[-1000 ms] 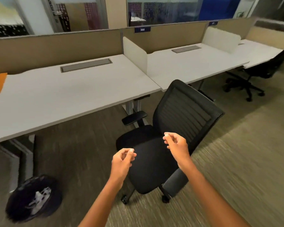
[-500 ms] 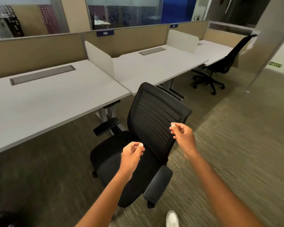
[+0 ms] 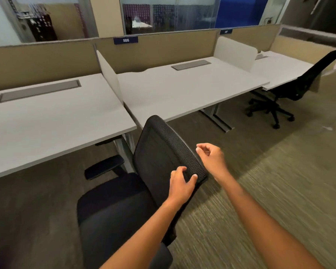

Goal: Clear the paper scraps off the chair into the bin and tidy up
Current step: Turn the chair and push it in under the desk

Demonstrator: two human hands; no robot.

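Pretty clearly an open-plan office. There's a row of white desks (image 3: 182, 90) split by low white dividers (image 3: 110, 74) and backed by tan partition panels (image 3: 39, 63), each desk with a grey cable tray (image 3: 38, 92) set into the top. A small blue number plate (image 3: 125, 40) sits on the partition, black mesh task chairs (image 3: 291, 90) on castors, carpet floor (image 3: 279, 191), glass-walled rooms (image 3: 169, 14) behind.
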